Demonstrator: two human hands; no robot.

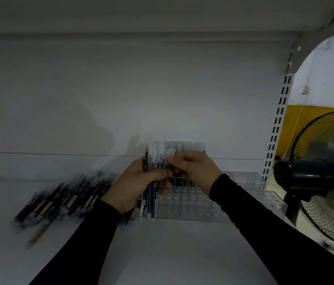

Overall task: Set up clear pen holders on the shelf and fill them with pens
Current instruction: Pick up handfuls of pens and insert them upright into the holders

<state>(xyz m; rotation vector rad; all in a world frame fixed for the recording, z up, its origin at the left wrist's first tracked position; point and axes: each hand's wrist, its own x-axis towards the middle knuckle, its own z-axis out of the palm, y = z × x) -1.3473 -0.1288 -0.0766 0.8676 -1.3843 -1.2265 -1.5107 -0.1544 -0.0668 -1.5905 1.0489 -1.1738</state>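
Fingers of the left hand (133, 187) curl tight around a bundle of pens (149, 182) at frame centre, long axes upright. Right hand (195, 171) pinches one pen's top. Clear pen holders (192, 204) sit just behind on the shelf (162, 254); loose pens (59, 202) lie lower left.

Clear, glossy plastic pen holders (192, 204) stand on a smooth, matt white shelf (162, 254). Pens (63, 200) show dark plastic barrels. Upright (279, 120): white slotted metal. Fan (326, 175): black wire grille. Sleeves (264, 219): matt black cloth.
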